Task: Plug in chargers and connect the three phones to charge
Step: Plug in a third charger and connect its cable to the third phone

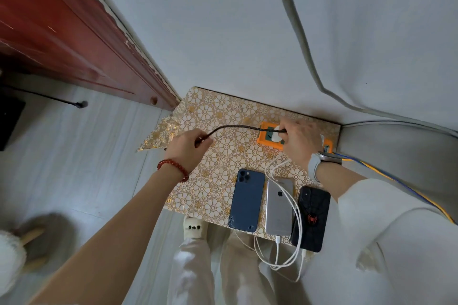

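Three phones lie side by side on the gold floral-patterned table (210,195): a blue phone (246,202), a silver phone (279,208) already wired by a white cable (295,238), and a black spider-marked phone (311,218). The right hand (301,138) pinches a white charger block (278,132) at the orange power strip (266,135), while the left hand (189,145) grips its black braided cable (235,127). Seating this charger seems the step in hand; next, the cable's free end likely goes to the blue phone.

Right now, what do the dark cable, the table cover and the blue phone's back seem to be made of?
Dark cable: probably braided fabric sleeve; a fine woven texture shows, matte.
Table cover: likely embossed plastic or foil sheet; gold flower outlines shine, and its left edge creases stiffly.
Blue phone: back looks like matte glass or a smooth case; even soft sheen, scuffs near the lower corner. I cannot tell which.
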`<action>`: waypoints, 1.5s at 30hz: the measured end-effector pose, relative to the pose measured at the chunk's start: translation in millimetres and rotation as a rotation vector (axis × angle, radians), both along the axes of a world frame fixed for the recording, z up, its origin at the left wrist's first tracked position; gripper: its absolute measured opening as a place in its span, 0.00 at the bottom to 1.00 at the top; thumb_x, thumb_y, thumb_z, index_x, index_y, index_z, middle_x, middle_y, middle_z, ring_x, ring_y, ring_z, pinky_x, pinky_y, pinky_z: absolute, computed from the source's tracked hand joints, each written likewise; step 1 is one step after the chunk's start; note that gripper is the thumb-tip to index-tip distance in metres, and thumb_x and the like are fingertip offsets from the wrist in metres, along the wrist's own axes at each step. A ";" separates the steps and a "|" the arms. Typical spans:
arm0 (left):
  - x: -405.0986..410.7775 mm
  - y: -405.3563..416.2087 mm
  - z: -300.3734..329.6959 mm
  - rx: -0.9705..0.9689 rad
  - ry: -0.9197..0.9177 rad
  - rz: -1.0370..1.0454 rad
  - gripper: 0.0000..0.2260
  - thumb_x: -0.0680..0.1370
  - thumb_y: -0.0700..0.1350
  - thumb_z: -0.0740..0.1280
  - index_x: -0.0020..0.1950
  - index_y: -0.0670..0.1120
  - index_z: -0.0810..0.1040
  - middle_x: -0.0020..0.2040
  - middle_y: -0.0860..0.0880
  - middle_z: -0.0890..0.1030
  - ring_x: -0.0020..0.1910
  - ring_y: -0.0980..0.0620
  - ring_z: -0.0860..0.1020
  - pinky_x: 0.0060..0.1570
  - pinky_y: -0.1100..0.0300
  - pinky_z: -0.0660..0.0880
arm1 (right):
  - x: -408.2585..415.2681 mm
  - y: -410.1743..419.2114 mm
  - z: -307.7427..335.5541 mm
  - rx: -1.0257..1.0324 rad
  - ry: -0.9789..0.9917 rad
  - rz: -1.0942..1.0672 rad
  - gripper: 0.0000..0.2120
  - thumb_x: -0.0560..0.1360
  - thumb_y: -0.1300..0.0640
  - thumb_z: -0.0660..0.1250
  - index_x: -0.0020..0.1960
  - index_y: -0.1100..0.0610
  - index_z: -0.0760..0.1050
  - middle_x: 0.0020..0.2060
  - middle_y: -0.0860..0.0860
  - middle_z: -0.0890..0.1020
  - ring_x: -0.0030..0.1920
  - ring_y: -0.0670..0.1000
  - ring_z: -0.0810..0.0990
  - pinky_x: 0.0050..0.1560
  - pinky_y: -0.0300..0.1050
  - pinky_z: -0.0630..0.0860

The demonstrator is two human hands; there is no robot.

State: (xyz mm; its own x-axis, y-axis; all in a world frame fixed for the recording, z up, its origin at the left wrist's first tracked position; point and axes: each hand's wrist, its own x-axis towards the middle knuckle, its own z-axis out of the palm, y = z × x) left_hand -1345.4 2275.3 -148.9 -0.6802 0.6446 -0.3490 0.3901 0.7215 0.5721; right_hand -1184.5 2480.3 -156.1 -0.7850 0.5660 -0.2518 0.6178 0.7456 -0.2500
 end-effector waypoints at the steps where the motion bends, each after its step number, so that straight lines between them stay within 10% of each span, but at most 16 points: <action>1: 2.0 -9.3 -2.4 -0.042 -0.011 -0.028 0.08 0.75 0.48 0.63 0.46 0.45 0.78 0.35 0.52 0.77 0.31 0.58 0.72 0.30 0.65 0.66 | -1.4 -1.4 0.9 0.018 -0.019 -0.007 0.07 0.71 0.65 0.64 0.46 0.55 0.72 0.39 0.55 0.82 0.46 0.57 0.76 0.48 0.50 0.65; 6: 15.7 -64.6 -18.7 -0.247 -0.041 -0.110 0.06 0.75 0.45 0.62 0.44 0.45 0.78 0.43 0.49 0.80 0.45 0.49 0.77 0.49 0.55 0.73 | 7.2 -15.0 8.5 0.033 0.000 -0.081 0.09 0.74 0.63 0.61 0.53 0.56 0.74 0.49 0.55 0.82 0.53 0.58 0.75 0.55 0.52 0.65; 14: 28.2 -111.7 -13.6 -0.369 0.042 -0.117 0.08 0.76 0.43 0.59 0.47 0.43 0.77 0.43 0.44 0.78 0.46 0.44 0.76 0.44 0.53 0.72 | 32.4 -96.4 33.7 -0.115 0.244 -0.111 0.21 0.76 0.64 0.58 0.68 0.62 0.63 0.70 0.58 0.66 0.72 0.56 0.62 0.73 0.58 0.57; 20: 40.0 -116.1 30.2 -0.185 -0.355 0.130 0.05 0.74 0.43 0.65 0.41 0.44 0.78 0.38 0.45 0.82 0.39 0.44 0.80 0.45 0.54 0.78 | 64.1 -178.9 41.1 -0.701 0.223 -0.349 0.15 0.78 0.62 0.55 0.63 0.57 0.69 0.58 0.54 0.78 0.59 0.52 0.76 0.58 0.42 0.72; 28: 41.1 -105.1 106.7 0.215 -1.054 0.298 0.04 0.76 0.38 0.62 0.42 0.41 0.74 0.31 0.49 0.84 0.34 0.48 0.83 0.31 0.63 0.80 | 63.4 -271.5 50.9 -1.087 0.138 -0.168 0.27 0.75 0.62 0.58 0.70 0.44 0.59 0.74 0.45 0.56 0.73 0.43 0.50 0.72 0.42 0.49; 37: 40.9 -101.7 131.5 0.345 -1.207 0.317 0.04 0.76 0.39 0.62 0.42 0.41 0.74 0.32 0.50 0.84 0.34 0.50 0.83 0.30 0.65 0.79 | 43.1 -299.4 78.2 -1.041 0.398 -0.409 0.22 0.76 0.58 0.62 0.68 0.54 0.61 0.63 0.45 0.67 0.63 0.44 0.67 0.63 0.40 0.65; 42: 35.8 -107.1 133.1 0.364 -1.177 0.295 0.05 0.77 0.39 0.61 0.44 0.40 0.75 0.32 0.49 0.84 0.34 0.50 0.83 0.29 0.66 0.79 | 29.9 -299.5 94.3 -1.054 0.431 -0.409 0.06 0.75 0.57 0.62 0.49 0.52 0.76 0.52 0.47 0.78 0.53 0.40 0.75 0.50 0.26 0.69; 45: 28.0 -113.1 125.9 0.407 -1.133 0.311 0.07 0.78 0.39 0.59 0.49 0.41 0.76 0.40 0.48 0.84 0.39 0.51 0.83 0.37 0.63 0.81 | 36.0 -299.7 99.8 -1.032 0.429 -0.419 0.05 0.76 0.55 0.60 0.44 0.50 0.74 0.41 0.44 0.79 0.46 0.43 0.79 0.53 0.35 0.74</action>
